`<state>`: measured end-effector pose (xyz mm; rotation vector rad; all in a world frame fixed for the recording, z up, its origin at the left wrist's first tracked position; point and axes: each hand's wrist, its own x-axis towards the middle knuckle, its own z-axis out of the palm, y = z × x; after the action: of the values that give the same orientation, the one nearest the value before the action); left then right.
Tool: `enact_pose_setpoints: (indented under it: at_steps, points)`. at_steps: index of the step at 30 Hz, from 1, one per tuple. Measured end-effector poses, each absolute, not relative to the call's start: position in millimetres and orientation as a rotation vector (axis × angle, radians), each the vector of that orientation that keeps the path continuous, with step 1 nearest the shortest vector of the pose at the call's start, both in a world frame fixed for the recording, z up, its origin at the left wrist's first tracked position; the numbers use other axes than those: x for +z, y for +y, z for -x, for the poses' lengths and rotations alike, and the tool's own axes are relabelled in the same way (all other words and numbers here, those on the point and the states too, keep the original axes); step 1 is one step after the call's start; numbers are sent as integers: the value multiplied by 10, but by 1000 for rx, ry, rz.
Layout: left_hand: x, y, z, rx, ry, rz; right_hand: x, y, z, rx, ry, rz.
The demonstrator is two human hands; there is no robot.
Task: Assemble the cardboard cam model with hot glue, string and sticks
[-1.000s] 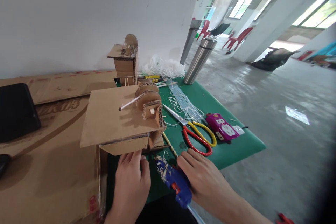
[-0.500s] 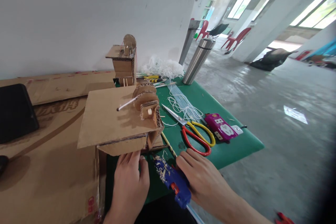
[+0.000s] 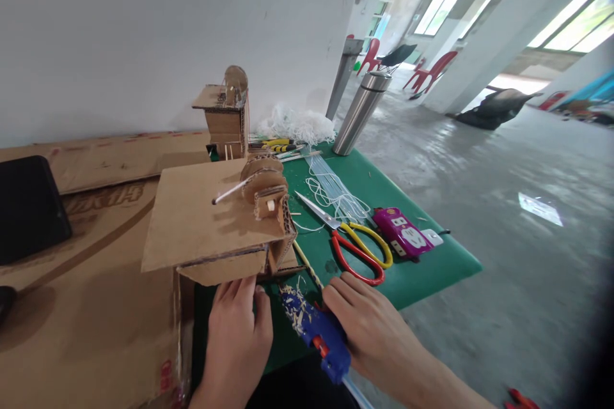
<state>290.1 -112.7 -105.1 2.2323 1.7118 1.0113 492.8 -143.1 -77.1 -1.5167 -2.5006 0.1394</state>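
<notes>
A blue hot glue gun (image 3: 315,335) lies on its side near the table's front edge, its nozzle end covered in pale scraps and a clear glue stick coming out of its back. My right hand (image 3: 367,316) is closed around its handle. The nozzle points toward the base of a cardboard model (image 3: 201,214), which has a flat top, round discs and a thin stick with a dark tip. My left hand (image 3: 241,329) holds the model from below its front edge; the fingertips are hidden under the cardboard, and the thumb shows beside them.
Right of the model lie scissors (image 3: 362,252), white string, clear glue sticks (image 3: 336,185) and a purple power socket (image 3: 403,233). A steel flask (image 3: 362,114) stands behind them. At the back are a smaller cardboard model (image 3: 225,121), pliers and white fluffy material (image 3: 297,123). A black device (image 3: 31,208) is left.
Almost nothing differs. The view has shifted very slightly, and both hands, the glue gun and the cardboard model keep their places.
</notes>
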Motion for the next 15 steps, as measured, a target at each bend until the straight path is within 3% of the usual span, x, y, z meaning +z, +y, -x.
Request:
enact_pose_setpoints:
  at_steps: [15]
  points:
    - [-1051,-1132,-2893,992,1715,-2222,-729,-1436,-4933,144,-2470,1487]
